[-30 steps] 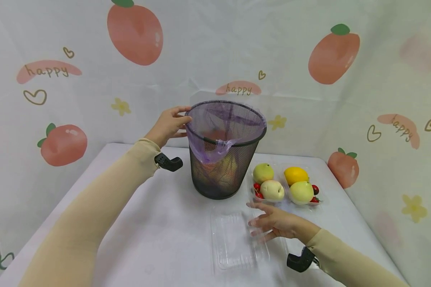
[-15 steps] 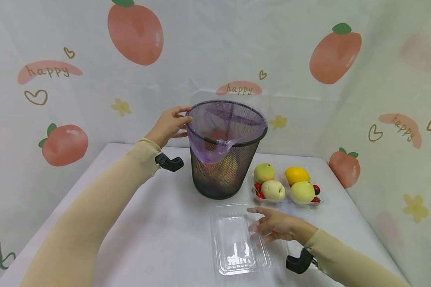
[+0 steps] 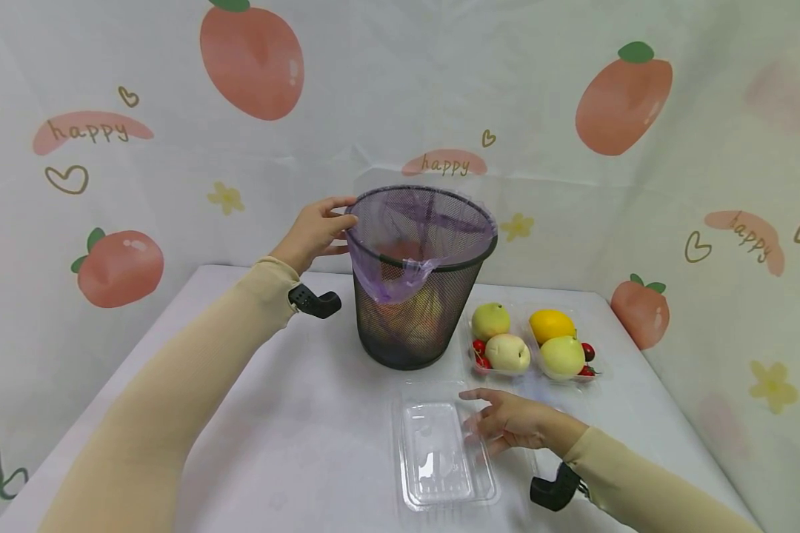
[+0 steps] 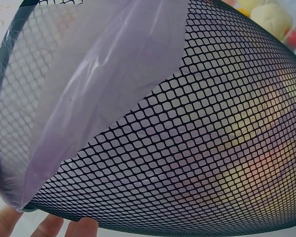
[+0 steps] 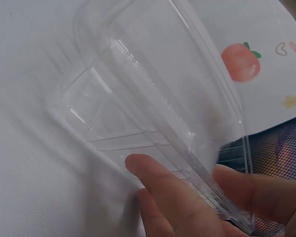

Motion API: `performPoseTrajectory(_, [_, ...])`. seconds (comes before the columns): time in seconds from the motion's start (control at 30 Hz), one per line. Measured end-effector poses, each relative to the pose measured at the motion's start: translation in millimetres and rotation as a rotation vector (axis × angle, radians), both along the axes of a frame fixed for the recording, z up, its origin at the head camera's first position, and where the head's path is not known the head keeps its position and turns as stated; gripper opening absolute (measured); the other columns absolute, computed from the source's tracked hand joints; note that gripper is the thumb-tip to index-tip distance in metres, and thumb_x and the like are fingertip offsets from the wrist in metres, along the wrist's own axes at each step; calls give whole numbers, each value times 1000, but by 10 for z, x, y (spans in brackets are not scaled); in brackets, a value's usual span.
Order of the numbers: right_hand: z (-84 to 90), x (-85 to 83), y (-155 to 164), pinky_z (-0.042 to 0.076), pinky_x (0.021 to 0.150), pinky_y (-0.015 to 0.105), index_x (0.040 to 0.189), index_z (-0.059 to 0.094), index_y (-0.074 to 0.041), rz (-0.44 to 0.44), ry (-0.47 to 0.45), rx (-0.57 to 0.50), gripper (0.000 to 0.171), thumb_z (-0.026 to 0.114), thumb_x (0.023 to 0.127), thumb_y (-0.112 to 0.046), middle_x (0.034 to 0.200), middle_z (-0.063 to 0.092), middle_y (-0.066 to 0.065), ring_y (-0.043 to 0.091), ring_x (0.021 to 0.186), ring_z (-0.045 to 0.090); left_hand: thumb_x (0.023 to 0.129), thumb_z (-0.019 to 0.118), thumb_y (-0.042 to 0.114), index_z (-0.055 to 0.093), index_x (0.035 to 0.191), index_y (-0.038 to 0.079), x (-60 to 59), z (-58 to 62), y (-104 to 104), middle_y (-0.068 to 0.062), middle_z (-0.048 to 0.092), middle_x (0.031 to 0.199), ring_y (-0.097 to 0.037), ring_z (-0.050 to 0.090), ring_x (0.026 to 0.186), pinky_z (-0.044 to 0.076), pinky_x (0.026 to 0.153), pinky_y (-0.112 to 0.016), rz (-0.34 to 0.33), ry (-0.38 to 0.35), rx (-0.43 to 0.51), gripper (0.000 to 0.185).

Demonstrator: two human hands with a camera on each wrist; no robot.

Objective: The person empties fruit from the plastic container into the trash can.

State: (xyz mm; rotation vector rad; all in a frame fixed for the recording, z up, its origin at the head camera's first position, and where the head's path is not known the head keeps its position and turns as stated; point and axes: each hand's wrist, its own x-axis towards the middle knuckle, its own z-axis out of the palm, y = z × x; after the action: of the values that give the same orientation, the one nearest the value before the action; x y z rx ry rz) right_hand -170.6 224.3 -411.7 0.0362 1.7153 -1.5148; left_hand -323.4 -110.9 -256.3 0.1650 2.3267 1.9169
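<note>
My left hand (image 3: 316, 233) grips the rim of a black mesh bin (image 3: 416, 311) lined with a purple bag (image 3: 410, 229). Coloured fruit shows faintly through the mesh (image 4: 222, 148), and my fingertips (image 4: 54, 228) appear under the rim. In front of the bin lies an empty clear plastic container (image 3: 440, 451). My right hand (image 3: 510, 422) holds its right edge. In the right wrist view the container (image 5: 153, 98) is tilted, pinched between my thumb (image 5: 259, 190) and fingers (image 5: 170, 192).
A clear tray (image 3: 598, 379) to the right of the bin holds pears, a yellow-orange fruit and small red cherries. Everything stands on a white-covered table (image 3: 293, 414), and a fruit-printed cloth backdrop rises close behind it. Black wrist mounts sit on both sleeves.
The clear container was blurred and moving; it now sits steadier and slightly nearer me. My right hand slid a little along its right edge. My left hand and the bin stayed put.
</note>
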Motion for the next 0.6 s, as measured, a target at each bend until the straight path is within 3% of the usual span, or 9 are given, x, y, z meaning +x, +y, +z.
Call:
performPoseTrajectory(0.37, [-2, 9, 24, 60, 76, 37, 150, 22, 1, -15, -20, -5, 66, 55, 93, 0, 116, 52, 20, 21, 96, 64, 98, 54, 16, 43, 146, 19, -4, -6, -1, -8, 50, 127, -19, 55, 97, 52, 98, -41, -9, 3, -4, 50])
performPoseTrajectory(0.6, [-13, -10, 71, 59, 83, 40, 148, 20, 6, -12, 46, -10, 64, 53, 94, -4, 117, 59, 18, 19, 95, 65, 98, 54, 17, 43, 147, 19, -6, -12, -6, -5, 50, 120, -18, 55, 97, 53, 96, -40, -11, 7, -8, 50])
